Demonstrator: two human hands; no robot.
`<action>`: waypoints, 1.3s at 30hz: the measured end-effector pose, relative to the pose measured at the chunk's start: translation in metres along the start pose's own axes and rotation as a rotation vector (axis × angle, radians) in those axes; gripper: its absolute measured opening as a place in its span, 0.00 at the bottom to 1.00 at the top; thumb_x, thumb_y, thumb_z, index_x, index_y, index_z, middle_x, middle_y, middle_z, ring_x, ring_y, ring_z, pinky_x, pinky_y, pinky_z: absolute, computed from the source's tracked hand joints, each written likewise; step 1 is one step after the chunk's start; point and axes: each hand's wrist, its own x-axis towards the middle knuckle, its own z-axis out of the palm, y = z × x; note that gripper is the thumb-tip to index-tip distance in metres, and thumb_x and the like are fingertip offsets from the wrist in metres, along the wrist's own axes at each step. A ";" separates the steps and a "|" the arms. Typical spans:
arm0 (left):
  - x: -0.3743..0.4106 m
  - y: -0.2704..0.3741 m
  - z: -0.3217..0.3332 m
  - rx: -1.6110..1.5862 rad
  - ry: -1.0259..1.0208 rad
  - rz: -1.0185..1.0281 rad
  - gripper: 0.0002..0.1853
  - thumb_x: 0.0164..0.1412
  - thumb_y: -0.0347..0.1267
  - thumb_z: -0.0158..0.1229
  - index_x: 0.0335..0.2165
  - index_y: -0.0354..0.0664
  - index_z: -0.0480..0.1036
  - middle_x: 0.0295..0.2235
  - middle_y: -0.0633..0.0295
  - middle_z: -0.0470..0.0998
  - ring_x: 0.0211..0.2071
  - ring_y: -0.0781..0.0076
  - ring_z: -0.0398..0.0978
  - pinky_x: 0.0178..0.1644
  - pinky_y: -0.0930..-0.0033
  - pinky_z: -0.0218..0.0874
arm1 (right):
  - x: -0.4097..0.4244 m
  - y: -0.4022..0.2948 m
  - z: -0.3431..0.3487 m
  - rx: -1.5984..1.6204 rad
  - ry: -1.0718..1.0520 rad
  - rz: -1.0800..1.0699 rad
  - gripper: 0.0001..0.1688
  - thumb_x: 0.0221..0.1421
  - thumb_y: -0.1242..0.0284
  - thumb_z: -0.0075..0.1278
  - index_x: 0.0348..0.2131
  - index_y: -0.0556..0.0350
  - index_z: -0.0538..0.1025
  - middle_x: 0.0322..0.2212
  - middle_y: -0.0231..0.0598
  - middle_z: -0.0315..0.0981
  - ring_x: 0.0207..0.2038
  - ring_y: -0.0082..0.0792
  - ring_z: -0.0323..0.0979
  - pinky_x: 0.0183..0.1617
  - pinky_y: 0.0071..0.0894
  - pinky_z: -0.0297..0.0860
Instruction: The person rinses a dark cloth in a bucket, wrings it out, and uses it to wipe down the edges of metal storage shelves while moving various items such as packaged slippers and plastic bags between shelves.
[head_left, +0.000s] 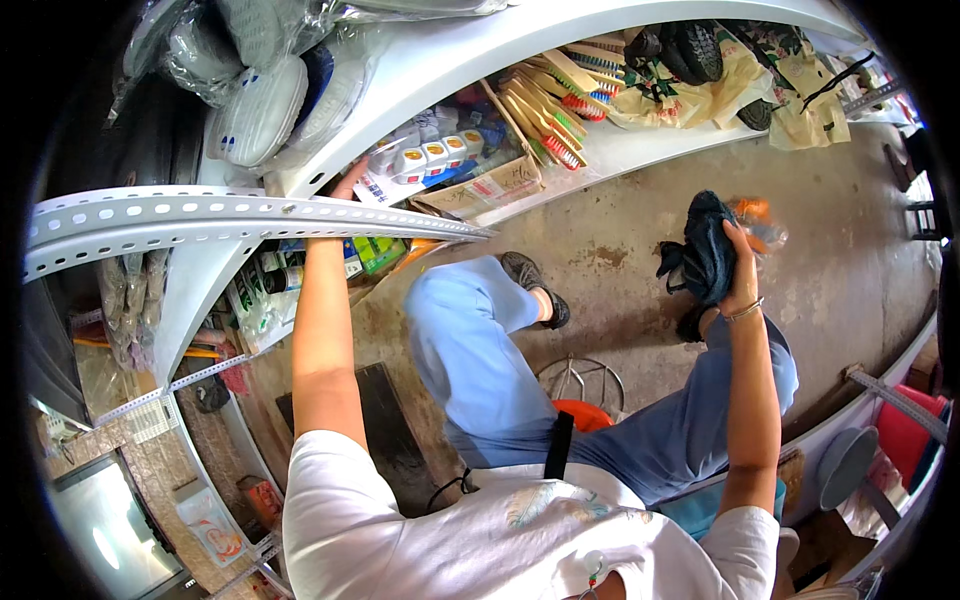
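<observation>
My right hand (741, 262) grips a bunched dark blue cloth (709, 251) above the floor, to the right of my knees. Part of the cloth dangles loose on its left side. My left hand (349, 185) reaches into the shelf unit, partly hidden behind a perforated metal upright (300, 211). Its fingers are at the edge of a white card with printing (381, 190); whether they hold it is unclear. Beside that card, several small white devices with round yellow faces (435, 157) sit in an open cardboard box (487, 187).
Wooden-handled brushes (559, 97) lie on the shelf (637, 154) right of the box. Plastic-wrapped shoes (259, 112) fill the upper shelf. A round-topped stool with metal legs (581, 382) stands beneath me. An orange object in clear plastic (757, 225) lies on the floor.
</observation>
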 end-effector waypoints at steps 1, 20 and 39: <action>-0.005 0.009 0.017 -0.002 -0.009 -0.066 0.34 0.48 0.39 0.64 0.52 0.43 0.61 0.49 0.58 0.66 0.50 0.67 0.63 0.53 0.65 0.55 | 0.001 0.001 0.004 -0.009 -0.015 -0.008 0.19 0.51 0.66 0.50 0.43 0.50 0.68 0.33 0.34 0.72 0.33 0.31 0.73 0.36 0.29 0.72; -0.047 0.017 0.033 -0.347 -0.083 0.102 0.24 0.56 0.38 0.54 0.50 0.47 0.60 0.51 0.56 0.62 0.52 0.54 0.60 0.46 0.39 0.64 | 0.003 0.002 -0.004 -0.056 -0.028 -0.026 0.26 0.50 0.63 0.50 0.48 0.48 0.64 0.37 0.34 0.70 0.36 0.31 0.72 0.37 0.29 0.72; -0.272 -0.034 -0.078 -0.383 0.288 0.155 0.24 0.61 0.41 0.47 0.53 0.44 0.58 0.51 0.59 0.67 0.51 0.60 0.66 0.51 0.53 0.62 | -0.007 0.002 -0.006 -0.043 -0.111 -0.030 0.20 0.51 0.63 0.49 0.43 0.49 0.70 0.33 0.34 0.73 0.32 0.31 0.74 0.34 0.32 0.73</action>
